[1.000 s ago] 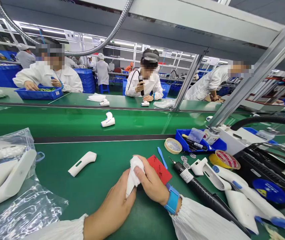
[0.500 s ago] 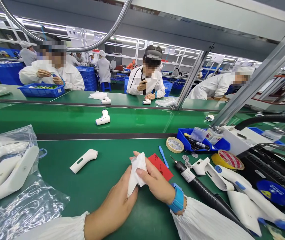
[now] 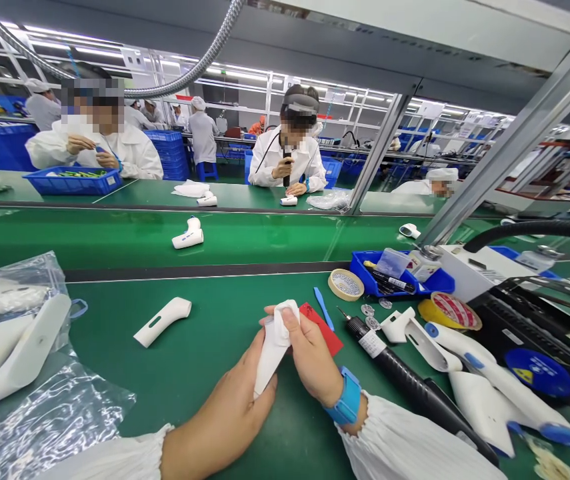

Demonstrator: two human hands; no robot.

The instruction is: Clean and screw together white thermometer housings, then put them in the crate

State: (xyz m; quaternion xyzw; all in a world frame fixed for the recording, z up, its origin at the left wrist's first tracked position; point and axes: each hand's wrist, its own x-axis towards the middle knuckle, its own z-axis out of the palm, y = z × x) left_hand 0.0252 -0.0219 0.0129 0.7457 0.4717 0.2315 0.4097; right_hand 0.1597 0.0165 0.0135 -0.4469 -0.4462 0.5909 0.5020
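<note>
My left hand (image 3: 225, 407) is wrapped around a white plastic housing half (image 3: 269, 363), tilted up and to the right over the green bench. Against the top end of the housing, my right hand (image 3: 317, 363) presses a white wiping cloth (image 3: 279, 328), thumb on top. Part of the housing is hidden under the cloth and fingers. A red sheet (image 3: 333, 341) lies just behind my right hand, with a blue pry tool (image 3: 323, 308) beside it. Another white housing half (image 3: 167, 320), with an oblong slot, rests on the bench to the left.
Clear plastic bags (image 3: 59, 407) and white housings (image 3: 27, 353) fill the left side. On the right are a black-handled electric tool (image 3: 405, 373), tape (image 3: 345, 285), a blue bin (image 3: 365, 277) and more housings (image 3: 485, 407). Beyond the belt (image 3: 265, 240), co-workers (image 3: 289, 153) sit.
My right hand has slid the cloth around the housing's top end, baring more of its side. The thermometer-shaped piece on the belt has shifted left. A co-worker at right has bent lower.
</note>
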